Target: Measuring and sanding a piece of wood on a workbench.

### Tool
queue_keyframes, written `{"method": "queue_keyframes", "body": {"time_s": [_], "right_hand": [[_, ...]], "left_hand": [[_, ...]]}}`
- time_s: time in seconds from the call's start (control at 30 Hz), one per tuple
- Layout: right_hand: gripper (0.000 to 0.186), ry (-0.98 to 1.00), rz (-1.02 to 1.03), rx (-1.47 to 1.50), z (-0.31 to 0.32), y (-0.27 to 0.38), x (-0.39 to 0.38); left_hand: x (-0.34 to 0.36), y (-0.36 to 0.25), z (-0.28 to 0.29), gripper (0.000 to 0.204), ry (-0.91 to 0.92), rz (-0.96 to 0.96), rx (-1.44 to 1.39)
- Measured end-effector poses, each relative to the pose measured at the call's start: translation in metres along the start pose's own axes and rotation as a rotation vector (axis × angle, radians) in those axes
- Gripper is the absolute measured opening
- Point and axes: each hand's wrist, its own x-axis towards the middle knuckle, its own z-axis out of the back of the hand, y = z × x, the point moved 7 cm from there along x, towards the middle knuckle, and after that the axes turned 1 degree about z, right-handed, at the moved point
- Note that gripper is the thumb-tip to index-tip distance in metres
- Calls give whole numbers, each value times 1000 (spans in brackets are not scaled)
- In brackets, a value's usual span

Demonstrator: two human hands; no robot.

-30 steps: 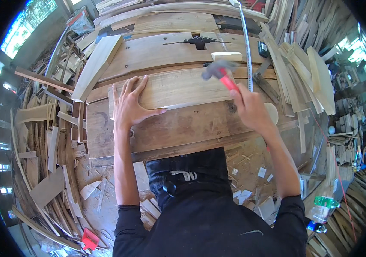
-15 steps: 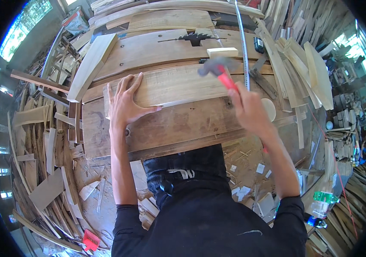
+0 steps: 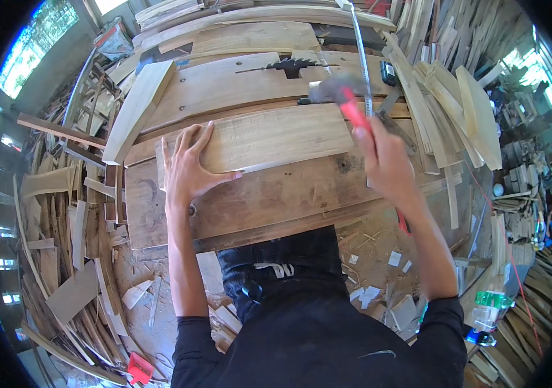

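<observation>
The wooden workbench (image 3: 269,197) was the largest thing, stretching beneath and beyond the pale board (image 3: 276,139), which lay flat on it. To the board's left, toward its far side, a thick plank (image 3: 139,110) lay at a slant. A long, narrow measuring strip (image 3: 360,58) ran away past the board's far right corner. Beyond the board's far edge, the dark teeth of a saw blade (image 3: 289,64) stood up through a slot in the workbench. The hammer (image 3: 355,111), with a red handle and a blurred head, showed by the board's right end, its head appearing past the far edge; whether it touched anything could not be told. The right hand (image 3: 389,161), just off the board's right end, was wrapped around the handle. The left hand (image 3: 188,168) was spread on the board's left end, thumb along its near edge. A small dark box (image 3: 388,73) sat well beyond the board's far right corner.
</observation>
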Motion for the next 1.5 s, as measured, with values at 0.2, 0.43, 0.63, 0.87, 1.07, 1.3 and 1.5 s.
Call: {"method": "queue_keyframes", "body": {"time_s": [0.2, 0.43, 0.63, 0.87, 1.07, 1.3, 1.5], "right_hand": [[32, -100, -65, 15, -17, -40, 25], [31, -114, -17, -1, 7, -38, 35], [33, -145, -89, -68, 3, -64, 28], [34, -189, -73, 0, 21, -58, 22], [32, -62, 9, -21, 17, -59, 16], [29, -55, -12, 44, 26, -40, 26], [29, -135, -76, 103, 22, -53, 14]], "left_hand": [[2, -5, 3, 128, -10, -11, -17], [-1, -1, 1, 129, 0, -5, -6], [3, -1, -1, 128, 10, -10, -54], [4, -1, 2, 129, -13, -20, -25], [2, -3, 1, 129, -2, -15, -53], [0, -3, 2, 127, 9, -2, -31], [-2, 1, 1, 126, -21, -13, -22]]}}
